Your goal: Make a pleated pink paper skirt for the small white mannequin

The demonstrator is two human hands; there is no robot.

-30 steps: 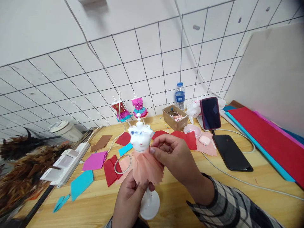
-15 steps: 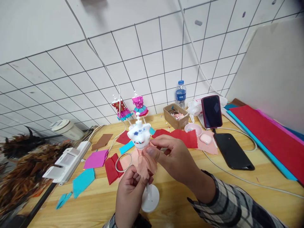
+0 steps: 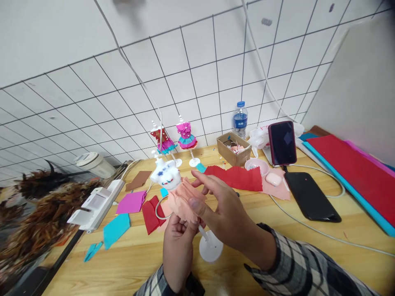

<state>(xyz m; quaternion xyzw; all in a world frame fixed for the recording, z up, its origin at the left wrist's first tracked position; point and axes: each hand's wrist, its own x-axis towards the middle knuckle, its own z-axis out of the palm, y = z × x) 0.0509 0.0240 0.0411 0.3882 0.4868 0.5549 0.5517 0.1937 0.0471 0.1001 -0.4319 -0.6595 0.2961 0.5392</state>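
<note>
A small white dress form point(image 3: 166, 176) with blue and red marks on its chest leans to the left above the table. Peach crepe paper point(image 3: 187, 199) is gathered round its waist like a skirt. My left hand point(image 3: 179, 242) is closed on the form low down, at the skirt's bottom edge; its fingertips are partly hidden. Below, the form's white stem leads to a round white base point(image 3: 211, 246). My right hand point(image 3: 225, 209) is open beside the skirt, fingers apart, with the thumb against the paper.
Two dressed forms, one in red point(image 3: 162, 139) and one in pink point(image 3: 186, 135), stand behind. Paper pieces, including a red strip point(image 3: 234, 177), lie around. A cardboard box point(image 3: 233, 154), a bottle point(image 3: 240, 120), phones point(image 3: 311, 197), a power strip point(image 3: 97, 203) and cables surround the work.
The dress form has tilted further left, and its base has swung right. My right hand's fingers have loosened from the gathered waist and spread. The whole view has shifted slightly.
</note>
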